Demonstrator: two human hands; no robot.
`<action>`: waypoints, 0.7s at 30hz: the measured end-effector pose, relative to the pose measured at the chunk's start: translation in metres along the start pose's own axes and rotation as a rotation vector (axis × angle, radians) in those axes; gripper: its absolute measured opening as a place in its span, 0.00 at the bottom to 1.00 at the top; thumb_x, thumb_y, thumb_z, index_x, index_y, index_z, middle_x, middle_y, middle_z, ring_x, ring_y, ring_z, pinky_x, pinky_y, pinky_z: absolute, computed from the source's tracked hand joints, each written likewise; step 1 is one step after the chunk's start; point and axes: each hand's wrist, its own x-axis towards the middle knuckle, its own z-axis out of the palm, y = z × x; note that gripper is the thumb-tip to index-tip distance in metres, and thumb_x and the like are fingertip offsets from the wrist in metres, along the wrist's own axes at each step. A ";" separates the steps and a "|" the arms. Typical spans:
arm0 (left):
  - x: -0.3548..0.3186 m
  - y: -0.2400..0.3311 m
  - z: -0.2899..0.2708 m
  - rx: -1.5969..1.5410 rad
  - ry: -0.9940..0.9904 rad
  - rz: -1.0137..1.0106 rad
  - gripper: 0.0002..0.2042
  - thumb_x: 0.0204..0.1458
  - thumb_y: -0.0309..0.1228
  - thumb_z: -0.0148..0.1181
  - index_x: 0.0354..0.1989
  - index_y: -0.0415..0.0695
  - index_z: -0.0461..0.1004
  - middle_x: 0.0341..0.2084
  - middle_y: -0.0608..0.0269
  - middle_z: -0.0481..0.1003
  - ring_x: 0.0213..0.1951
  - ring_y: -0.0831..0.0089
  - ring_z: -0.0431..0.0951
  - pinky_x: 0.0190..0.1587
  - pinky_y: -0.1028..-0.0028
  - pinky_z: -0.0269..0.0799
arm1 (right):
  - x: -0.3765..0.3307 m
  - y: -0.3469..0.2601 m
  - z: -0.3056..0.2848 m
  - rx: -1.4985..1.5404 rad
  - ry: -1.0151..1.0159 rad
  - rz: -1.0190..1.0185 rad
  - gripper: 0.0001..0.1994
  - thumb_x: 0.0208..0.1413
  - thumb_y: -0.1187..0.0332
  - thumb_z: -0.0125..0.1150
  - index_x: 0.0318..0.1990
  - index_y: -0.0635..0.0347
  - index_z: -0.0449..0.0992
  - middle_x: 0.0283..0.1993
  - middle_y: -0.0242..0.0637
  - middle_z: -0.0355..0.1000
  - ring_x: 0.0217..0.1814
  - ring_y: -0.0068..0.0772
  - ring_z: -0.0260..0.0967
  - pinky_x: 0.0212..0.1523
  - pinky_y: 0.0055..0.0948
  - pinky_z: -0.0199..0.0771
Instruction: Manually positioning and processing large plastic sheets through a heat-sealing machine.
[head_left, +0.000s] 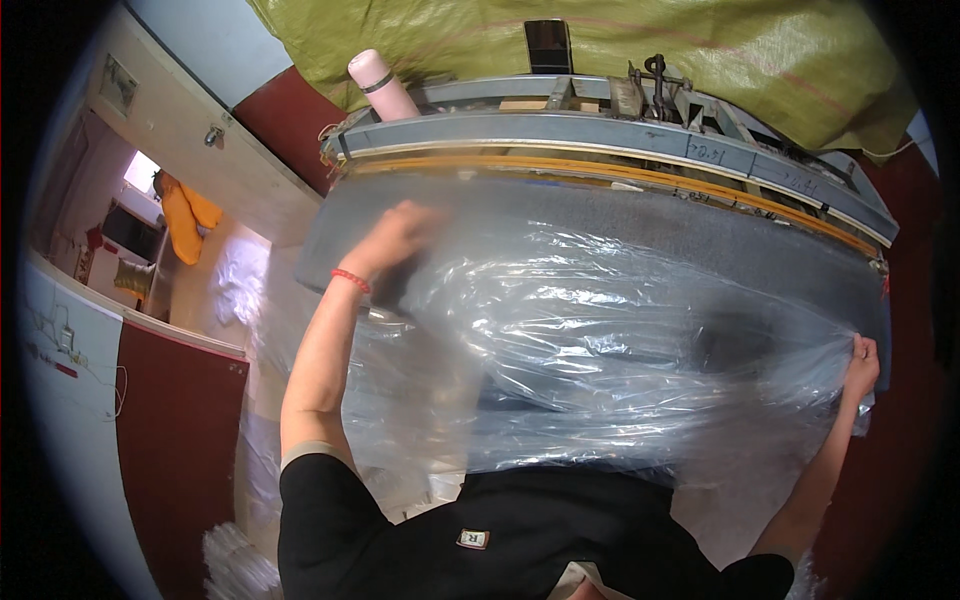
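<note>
A wide sheet of clear plastic film [560, 310] lies wrinkled and shiny over a dark grey padded work surface [690, 225]. My right hand [862, 368] is closed on the film's right edge, pulling folds taut towards it. Over the far left of the surface is my left hand [405, 230], smeared by motion. Its fingers are too blurred to read, and whether it touches the film cannot be made out. A red bracelet [350, 280] circles that wrist. The near part of the film hangs down in front of my black shirt.
Behind the surface runs a grey metal frame [600, 130] with an orange strip [560, 165] along it. A pink flask [383, 85] and a dark phone [548, 47] stand at the back, before a yellow-green woven sheet [720, 50]. An open door [200, 120] is at left.
</note>
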 end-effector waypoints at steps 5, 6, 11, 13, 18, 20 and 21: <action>0.001 -0.026 -0.004 0.034 -0.015 -0.010 0.07 0.44 0.25 0.57 0.34 0.42 0.71 0.26 0.63 0.70 0.34 0.67 0.66 0.42 0.72 0.63 | 0.004 0.013 0.008 0.063 0.008 -0.012 0.13 0.52 0.57 0.53 0.32 0.59 0.70 0.25 0.38 0.67 0.27 0.28 0.59 0.33 0.26 0.63; 0.003 -0.024 -0.001 0.033 -0.019 -0.009 0.07 0.44 0.25 0.57 0.34 0.42 0.71 0.26 0.63 0.70 0.34 0.67 0.66 0.42 0.72 0.63 | 0.003 0.011 0.006 0.068 0.007 -0.002 0.13 0.52 0.58 0.53 0.32 0.59 0.70 0.25 0.38 0.67 0.27 0.26 0.59 0.33 0.25 0.63; -0.002 -0.020 0.008 -0.011 -0.009 -0.038 0.04 0.44 0.26 0.58 0.28 0.42 0.71 0.27 0.63 0.69 0.36 0.67 0.65 0.42 0.73 0.61 | 0.001 0.005 0.003 0.031 0.021 -0.020 0.13 0.53 0.59 0.53 0.30 0.60 0.69 0.24 0.36 0.65 0.27 0.24 0.58 0.33 0.24 0.63; -0.002 -0.021 0.007 -0.038 -0.038 -0.037 0.05 0.43 0.27 0.59 0.28 0.42 0.70 0.26 0.64 0.68 0.36 0.67 0.65 0.43 0.73 0.61 | 0.001 0.004 0.004 0.044 0.019 -0.027 0.13 0.53 0.59 0.53 0.30 0.61 0.69 0.23 0.35 0.64 0.27 0.23 0.58 0.33 0.24 0.62; 0.002 -0.029 0.007 -0.076 0.046 -0.012 0.04 0.45 0.25 0.56 0.25 0.41 0.67 0.24 0.65 0.67 0.33 0.70 0.65 0.41 0.75 0.61 | -0.001 -0.004 0.003 0.050 0.031 -0.005 0.13 0.52 0.59 0.53 0.30 0.61 0.69 0.23 0.35 0.63 0.27 0.23 0.57 0.33 0.24 0.62; 0.006 -0.031 0.014 -0.282 0.096 -0.110 0.05 0.45 0.25 0.56 0.24 0.40 0.66 0.23 0.65 0.67 0.31 0.71 0.65 0.39 0.75 0.62 | 0.000 0.001 0.004 0.040 0.039 -0.008 0.13 0.52 0.59 0.53 0.30 0.61 0.69 0.23 0.35 0.63 0.27 0.23 0.57 0.32 0.23 0.62; 0.010 -0.033 0.020 -0.489 0.144 -0.208 0.05 0.46 0.25 0.56 0.24 0.40 0.66 0.22 0.66 0.66 0.29 0.72 0.66 0.37 0.76 0.63 | 0.000 0.004 0.004 0.027 0.046 -0.011 0.13 0.52 0.59 0.53 0.30 0.61 0.69 0.23 0.35 0.63 0.27 0.23 0.57 0.32 0.23 0.62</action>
